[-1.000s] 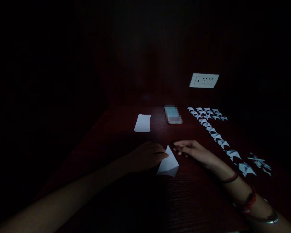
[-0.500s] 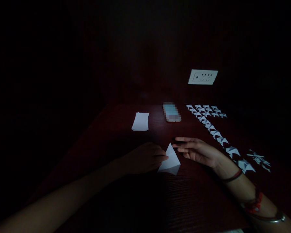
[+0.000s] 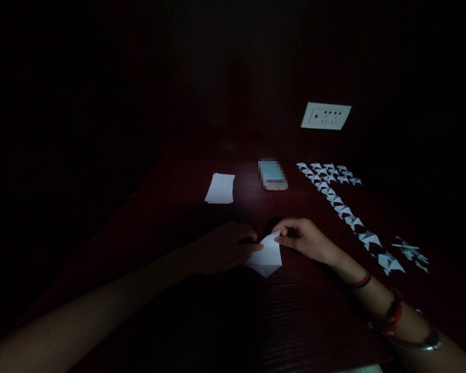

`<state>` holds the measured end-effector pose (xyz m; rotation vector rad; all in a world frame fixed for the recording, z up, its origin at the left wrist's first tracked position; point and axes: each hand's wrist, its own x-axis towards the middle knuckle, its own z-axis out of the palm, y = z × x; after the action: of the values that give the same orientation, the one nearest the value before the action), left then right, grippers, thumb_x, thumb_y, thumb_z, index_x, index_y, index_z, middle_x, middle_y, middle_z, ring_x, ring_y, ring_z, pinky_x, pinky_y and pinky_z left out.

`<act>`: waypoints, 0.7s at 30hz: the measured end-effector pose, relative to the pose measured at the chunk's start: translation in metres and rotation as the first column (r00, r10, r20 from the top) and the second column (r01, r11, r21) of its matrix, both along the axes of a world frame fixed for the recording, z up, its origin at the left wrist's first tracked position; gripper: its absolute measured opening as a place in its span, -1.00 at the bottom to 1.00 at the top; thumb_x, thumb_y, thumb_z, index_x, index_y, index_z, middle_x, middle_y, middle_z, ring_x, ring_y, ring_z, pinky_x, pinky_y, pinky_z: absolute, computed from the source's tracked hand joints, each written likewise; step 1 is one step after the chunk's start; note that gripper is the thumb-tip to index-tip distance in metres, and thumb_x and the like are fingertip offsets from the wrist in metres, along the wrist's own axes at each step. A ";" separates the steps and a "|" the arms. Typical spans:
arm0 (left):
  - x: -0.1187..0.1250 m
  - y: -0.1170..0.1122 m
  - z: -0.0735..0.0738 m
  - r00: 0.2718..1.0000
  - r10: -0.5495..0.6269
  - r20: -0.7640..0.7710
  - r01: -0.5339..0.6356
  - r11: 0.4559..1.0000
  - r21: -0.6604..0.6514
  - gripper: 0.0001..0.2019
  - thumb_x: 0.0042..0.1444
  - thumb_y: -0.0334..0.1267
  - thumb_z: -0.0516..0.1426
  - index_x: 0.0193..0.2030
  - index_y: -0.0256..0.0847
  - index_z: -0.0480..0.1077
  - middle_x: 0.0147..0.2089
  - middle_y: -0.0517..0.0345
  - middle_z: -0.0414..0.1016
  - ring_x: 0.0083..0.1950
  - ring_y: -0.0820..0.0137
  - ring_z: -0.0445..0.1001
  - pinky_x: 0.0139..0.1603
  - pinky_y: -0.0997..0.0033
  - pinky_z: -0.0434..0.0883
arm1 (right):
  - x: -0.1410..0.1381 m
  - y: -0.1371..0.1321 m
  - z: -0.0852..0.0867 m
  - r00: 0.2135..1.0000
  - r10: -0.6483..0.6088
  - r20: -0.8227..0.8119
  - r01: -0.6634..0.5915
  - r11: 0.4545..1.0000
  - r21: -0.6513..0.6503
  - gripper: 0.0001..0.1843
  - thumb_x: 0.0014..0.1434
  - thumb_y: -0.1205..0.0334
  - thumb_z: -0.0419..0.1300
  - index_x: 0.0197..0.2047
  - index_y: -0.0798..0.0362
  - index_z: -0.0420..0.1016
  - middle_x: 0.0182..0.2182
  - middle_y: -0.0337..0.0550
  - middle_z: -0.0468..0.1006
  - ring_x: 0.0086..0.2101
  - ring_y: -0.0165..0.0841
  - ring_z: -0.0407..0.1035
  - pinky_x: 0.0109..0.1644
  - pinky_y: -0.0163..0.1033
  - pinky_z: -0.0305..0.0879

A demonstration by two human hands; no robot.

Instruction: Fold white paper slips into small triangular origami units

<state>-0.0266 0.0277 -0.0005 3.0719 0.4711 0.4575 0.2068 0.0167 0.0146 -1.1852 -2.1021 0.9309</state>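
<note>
Between my hands, low over the dark red table, is a creased sheet of white paper (image 3: 270, 255) with a pointed lower end. My left hand (image 3: 229, 248) holds its left side, thumb on top and the other fingers partly hidden in shadow. With thumb and forefinger my right hand (image 3: 301, 238) pinches the paper's upper right corner. A stack of white paper sheets (image 3: 220, 188) lies beyond my left hand. To the right of my right hand runs a row of folded white paper pieces (image 3: 342, 211).
A phone (image 3: 272, 175) with a blurred screen lies at the back of the table (image 3: 171, 191). Thin paper scraps (image 3: 410, 252) sit right of the folded pieces. On the wall behind is a white power socket (image 3: 326, 116). The surroundings are very dark.
My right hand has gone from open, fingers stretched beside the paper, to pinching its upper corner. The paper has turned and shifted slightly left, its top corner now pointing right.
</note>
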 end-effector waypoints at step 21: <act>0.000 0.005 -0.001 0.996 0.069 0.062 -0.067 0.997 -0.037 -0.74 0.14 -0.25 -0.02 -0.02 -0.06 0.28 -0.19 0.09 0.25 -0.20 0.41 0.23 -0.20 0.39 0.25 | 0.001 -0.009 0.007 0.953 0.236 0.189 -0.283 0.918 0.279 -0.81 0.07 0.41 0.06 -0.29 0.06 0.47 -0.34 -0.17 0.48 -0.27 -0.41 0.31 -0.15 -0.29 0.21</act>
<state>-0.0262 0.0328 -0.0018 3.0055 0.5774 0.5404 0.2080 0.0080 0.0212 -0.8545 -2.4643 0.6078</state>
